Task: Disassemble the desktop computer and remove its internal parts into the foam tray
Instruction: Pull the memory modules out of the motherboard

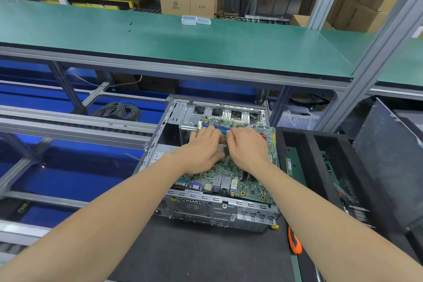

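motherboard still in the case, foam tray partly filled

bare forearms (103, 224) reach from the near edge over the dark bench (206, 258) to the desktop computer (206, 210), which lies open with its side off. left hand (202, 149) and right hand (248, 147) sit close together on the middle of the motherboard (251, 188), fingers bent down near the blue memory slots (214, 126). something pale shows between them, but whether either hand grips it i cannot tell. the far drive cage (187, 114) looks bare and no cooler stands on the board, so much seems already stripped out. just right of the case, the black foam tray (309, 149) holds a memory stick (289, 165) in its left slot and what look like more boards further right. by this showing, the motherboard is the main part left to lift across. an orange-handled tool (295, 244) lies on the bench near the tray.
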The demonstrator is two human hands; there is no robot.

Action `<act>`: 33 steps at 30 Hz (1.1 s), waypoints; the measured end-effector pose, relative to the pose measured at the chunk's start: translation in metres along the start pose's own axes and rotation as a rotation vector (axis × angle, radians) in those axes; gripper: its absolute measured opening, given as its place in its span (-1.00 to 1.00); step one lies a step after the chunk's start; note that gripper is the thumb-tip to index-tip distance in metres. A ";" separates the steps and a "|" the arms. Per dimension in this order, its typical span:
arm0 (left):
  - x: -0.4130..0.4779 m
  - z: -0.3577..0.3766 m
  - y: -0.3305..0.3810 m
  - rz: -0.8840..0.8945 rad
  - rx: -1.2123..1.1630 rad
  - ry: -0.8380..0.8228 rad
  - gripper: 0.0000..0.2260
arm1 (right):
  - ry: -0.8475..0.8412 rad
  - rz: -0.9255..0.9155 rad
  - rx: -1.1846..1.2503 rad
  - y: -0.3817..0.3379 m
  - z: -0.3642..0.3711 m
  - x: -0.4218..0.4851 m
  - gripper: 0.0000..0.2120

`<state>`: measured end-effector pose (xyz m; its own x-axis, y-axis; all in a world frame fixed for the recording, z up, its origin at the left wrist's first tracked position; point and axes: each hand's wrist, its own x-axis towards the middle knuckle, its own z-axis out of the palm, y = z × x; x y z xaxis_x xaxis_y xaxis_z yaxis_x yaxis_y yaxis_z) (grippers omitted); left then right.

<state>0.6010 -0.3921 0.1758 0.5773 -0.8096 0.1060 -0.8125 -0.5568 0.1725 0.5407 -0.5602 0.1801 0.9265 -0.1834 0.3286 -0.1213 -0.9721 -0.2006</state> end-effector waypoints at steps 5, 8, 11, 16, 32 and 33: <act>-0.003 0.008 0.018 -0.373 0.217 0.085 -0.37 | -0.021 0.017 0.013 0.000 -0.001 0.001 -0.61; -0.002 0.009 0.023 -0.429 0.268 0.093 -0.22 | -0.037 0.016 0.020 0.000 -0.002 0.001 -0.60; 0.002 0.007 0.029 -0.453 0.339 0.069 -0.26 | -0.033 0.015 0.015 0.000 -0.001 0.000 -0.60; 0.008 0.004 0.040 -0.467 0.399 0.020 -0.37 | -0.021 0.018 0.019 0.000 0.000 0.000 -0.61; 0.001 -0.003 0.012 -0.449 0.155 0.122 -0.48 | -0.025 0.008 0.057 0.001 -0.001 -0.001 -0.63; 0.000 -0.005 0.008 -0.456 0.106 0.150 -0.52 | -0.026 0.007 0.061 0.001 -0.002 -0.002 -0.63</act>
<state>0.5953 -0.3959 0.1818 0.8751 -0.4475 0.1843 -0.4735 -0.8705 0.1345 0.5379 -0.5610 0.1811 0.9347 -0.1857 0.3031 -0.1066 -0.9599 -0.2593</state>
